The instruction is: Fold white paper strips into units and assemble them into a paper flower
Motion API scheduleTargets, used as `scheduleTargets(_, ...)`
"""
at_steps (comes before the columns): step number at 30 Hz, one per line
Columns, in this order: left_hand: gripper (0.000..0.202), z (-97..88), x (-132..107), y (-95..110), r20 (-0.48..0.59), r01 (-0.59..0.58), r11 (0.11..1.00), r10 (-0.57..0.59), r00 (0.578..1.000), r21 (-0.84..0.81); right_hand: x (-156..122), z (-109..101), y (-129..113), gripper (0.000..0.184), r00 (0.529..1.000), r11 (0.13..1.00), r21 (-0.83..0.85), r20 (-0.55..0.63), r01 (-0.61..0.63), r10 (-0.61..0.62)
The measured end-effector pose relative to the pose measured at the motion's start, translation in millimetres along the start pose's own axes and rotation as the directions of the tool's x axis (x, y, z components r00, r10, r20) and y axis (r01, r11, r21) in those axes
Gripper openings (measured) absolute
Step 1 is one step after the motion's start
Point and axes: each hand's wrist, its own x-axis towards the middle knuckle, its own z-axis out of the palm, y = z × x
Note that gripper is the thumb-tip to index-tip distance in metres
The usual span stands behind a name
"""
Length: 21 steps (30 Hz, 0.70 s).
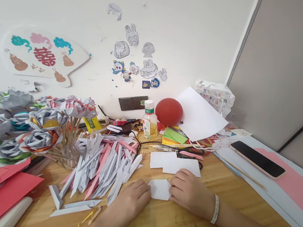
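A small white sheet of paper [160,190] with folded-in corners lies between my hands on the wooden table. My left hand [135,197] grips its left edge with curled fingers. At the right edge, my right hand [187,190] pinches the paper, and a sparkling bracelet [215,208] circles that wrist. The thumbs are mostly hidden. Just beyond my hands lie white paper rectangles [181,165], partly over black-handled scissors [200,164]. Left of them spreads a heap of folded white and pink paper strips [105,165].
Folded paper flowers [42,140] on sticks crowd the left side, near red paper [10,193]. A bottle [149,120] and a red balloon [169,111] stand by the wall. A phone [257,159] lies on the right, beside pink paper [299,183].
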Motion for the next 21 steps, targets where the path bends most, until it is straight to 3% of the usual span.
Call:
scheduleTargets(3,0.029,0.6,2.3,1.2,0.057,0.007,1.0,-0.007,0.998,0.002,-0.4,1.0,-3.8,0.015,0.998,0.999,0.016,0.034,-0.051,0.05)
scheduleTargets(7,0.021,6.2,3.4,4.0,0.068,0.152,0.988,-0.152,0.986,-0.001,-0.2,2.6,-7.5,0.009,0.979,0.957,0.206,0.07,-0.202,0.192)
scheduleTargets(12,0.017,13.0,4.4,6.5,0.047,0.288,0.958,-0.287,0.957,0.003,2.7,8.6,-11.9,0.013,0.889,0.799,0.395,0.131,-0.453,0.439)
scheduleTargets(15,0.019,17.0,5.6,8.0,0.018,0.292,0.954,-0.294,0.956,0.07,4.5,11.3,-13.9,0.014,0.845,0.749,0.402,0.157,-0.527,0.51)
scheduleTargets(21,0.021,25.5,10.3,14.1,-0.015,0.3,0.899,-0.312,0.95,0.319,7.8,14.5,-16.5,0.014,0.834,0.779,0.297,0.165,-0.552,0.527)
